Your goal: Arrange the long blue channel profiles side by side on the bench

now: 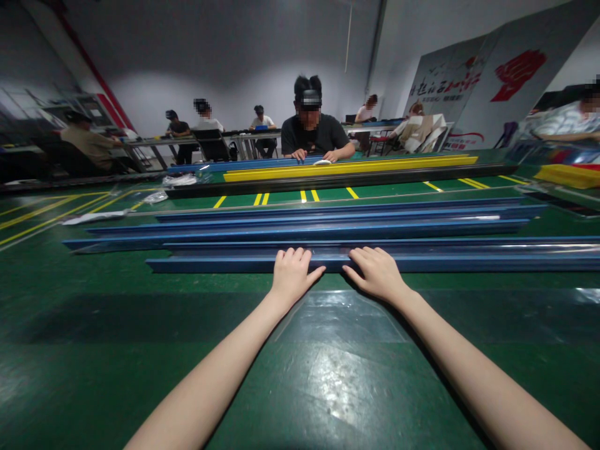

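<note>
A long blue channel profile (pixel 215 265) lies crosswise in front of me on the green tabletop. My left hand (pixel 291 273) is closed over its near wall, fingers inside the channel and thumb along the front. A short gap to the right, my right hand (pixel 377 273) grips the same wall in a similar way, its thumb pointing toward the left one. The fingertips are hidden inside the channel. Between my forearms and the profile, a clear plastic strip (pixel 344 315) lies flat on the table, reaching out to both sides.
Just beyond lie several more blue profiles (pixel 300 234). Farther back are a black profile (pixel 351 181) and a yellow profile (pixel 356 167). A co-worker (pixel 312 134) sits opposite, hands at another blue strip. Clear plastic wrapping (pixel 180 179) lies at the left; a yellow tray (pixel 569 176) stands right.
</note>
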A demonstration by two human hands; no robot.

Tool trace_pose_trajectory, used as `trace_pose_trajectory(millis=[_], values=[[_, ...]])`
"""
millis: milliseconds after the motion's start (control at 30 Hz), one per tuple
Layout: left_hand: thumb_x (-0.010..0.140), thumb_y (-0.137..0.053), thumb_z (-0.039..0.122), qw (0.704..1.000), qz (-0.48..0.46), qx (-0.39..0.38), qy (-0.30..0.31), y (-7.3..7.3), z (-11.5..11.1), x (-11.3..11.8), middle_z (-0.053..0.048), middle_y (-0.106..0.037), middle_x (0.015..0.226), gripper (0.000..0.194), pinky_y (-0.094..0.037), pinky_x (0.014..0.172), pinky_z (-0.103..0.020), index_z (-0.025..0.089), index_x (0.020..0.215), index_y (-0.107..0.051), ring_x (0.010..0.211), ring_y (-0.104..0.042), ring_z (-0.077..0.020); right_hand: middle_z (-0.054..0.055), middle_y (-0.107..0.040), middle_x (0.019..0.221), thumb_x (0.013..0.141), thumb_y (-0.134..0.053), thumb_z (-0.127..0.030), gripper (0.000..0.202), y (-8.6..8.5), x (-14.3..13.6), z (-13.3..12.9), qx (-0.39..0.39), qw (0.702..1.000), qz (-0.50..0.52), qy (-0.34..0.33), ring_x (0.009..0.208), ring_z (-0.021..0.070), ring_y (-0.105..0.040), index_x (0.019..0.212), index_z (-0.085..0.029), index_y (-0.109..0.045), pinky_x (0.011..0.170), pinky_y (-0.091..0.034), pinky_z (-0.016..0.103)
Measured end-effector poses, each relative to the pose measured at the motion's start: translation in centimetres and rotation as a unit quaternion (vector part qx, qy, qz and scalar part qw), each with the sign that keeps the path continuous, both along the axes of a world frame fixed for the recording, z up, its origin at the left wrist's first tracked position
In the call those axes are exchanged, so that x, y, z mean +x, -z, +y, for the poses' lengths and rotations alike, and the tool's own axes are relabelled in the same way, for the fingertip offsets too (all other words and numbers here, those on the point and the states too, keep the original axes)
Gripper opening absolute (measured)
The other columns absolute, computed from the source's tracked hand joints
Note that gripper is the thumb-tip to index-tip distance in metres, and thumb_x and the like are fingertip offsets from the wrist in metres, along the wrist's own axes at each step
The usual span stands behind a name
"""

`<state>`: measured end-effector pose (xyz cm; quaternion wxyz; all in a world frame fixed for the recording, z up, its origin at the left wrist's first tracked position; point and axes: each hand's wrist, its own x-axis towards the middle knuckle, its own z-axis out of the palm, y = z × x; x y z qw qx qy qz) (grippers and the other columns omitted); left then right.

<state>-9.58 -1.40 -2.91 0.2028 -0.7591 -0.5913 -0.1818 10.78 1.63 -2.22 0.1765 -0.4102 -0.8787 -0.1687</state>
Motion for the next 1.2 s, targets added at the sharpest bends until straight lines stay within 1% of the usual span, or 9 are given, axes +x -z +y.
trace_pose_trajectory(millis=[1200], values=[[0.081, -0.046, 0.052, 1.0, -0.002, 0.011, 0.004, 0.05, 0.05, -0.02, -0.007, -0.062, 0.083, 0.039, -0.03, 0.069, -0.035, 0.016, 0.085, -0.06, 0.08, -0.052, -0.0226, 0.006, -0.063, 0.08, 0.087, -0.036, -0.038, 0.028, -0.03, 0.0, -0.01, 0.001, 1.0, 0.006, -0.003, 0.075, 0.0176, -0.05, 0.084, -0.017, -0.054, 0.067, -0.024, 0.029]])
